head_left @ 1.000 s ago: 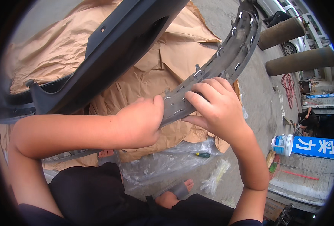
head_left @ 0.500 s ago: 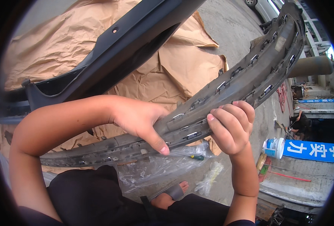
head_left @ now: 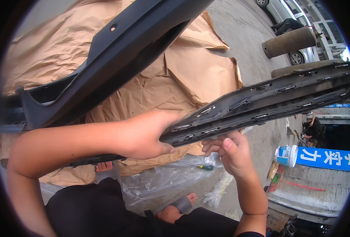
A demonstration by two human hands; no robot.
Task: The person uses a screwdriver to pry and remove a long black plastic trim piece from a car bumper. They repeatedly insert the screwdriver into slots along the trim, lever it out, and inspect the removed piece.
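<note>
A long, dark plastic car trim strip with rows of metal clips runs across me, from low on the left up to the right. My left hand is closed round its middle, the thumb along the lower edge. Just under the strip, my right hand has its fingers apart and loosely bent, holding nothing; whether the fingertips touch the strip's lower edge I cannot tell. Beyond my left arm lies a large dark plastic car body panel with a small hole. My left forearm hides part of the strip.
Crumpled brown paper spreads under the panel. Clear plastic sheeting and a green-handled screwdriver lie near my feet. To the right are a white bucket, a blue sign, a gas cylinder, parked cars and another person.
The strip has rolled and its far end has swung down to the right, uncovering the gas cylinder. My right hand has let go of it and dropped slightly; my left hand keeps hold.
</note>
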